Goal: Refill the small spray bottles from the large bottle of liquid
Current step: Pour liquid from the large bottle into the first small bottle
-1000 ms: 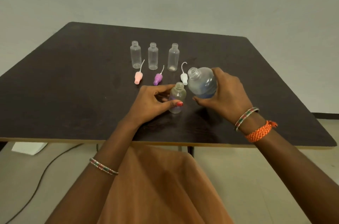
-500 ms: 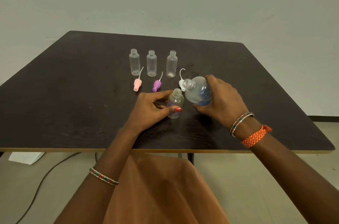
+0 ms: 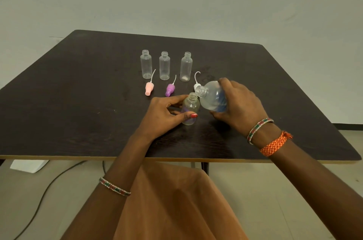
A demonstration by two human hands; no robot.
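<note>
My left hand (image 3: 163, 115) grips a small clear spray bottle (image 3: 190, 109) standing upright on the dark table (image 3: 78, 102), its neck uncapped. My right hand (image 3: 238, 107) holds the large clear bottle (image 3: 213, 95), which has bluish liquid low in its body. That bottle is tilted left, and its open mouth sits right beside the small bottle's neck. Three more small clear bottles (image 3: 164, 65) stand uncapped in a row farther back. In front of them lie a pink spray cap (image 3: 148, 88), a purple spray cap (image 3: 170, 89) and a white spray cap (image 3: 196, 85), partly hidden behind the large bottle.
The table's near edge (image 3: 59, 157) runs just below my forearms. Brown cloth (image 3: 172, 200) covers my lap below it. On the floor at the left lie a dark cable (image 3: 45, 190) and a white object (image 3: 27, 165). A plain wall stands behind the table.
The large bottle has tipped further left and dropped, bringing its mouth down beside the small bottle's neck. My left hand has kept its grip on the small bottle. The camera view has shifted slightly.
</note>
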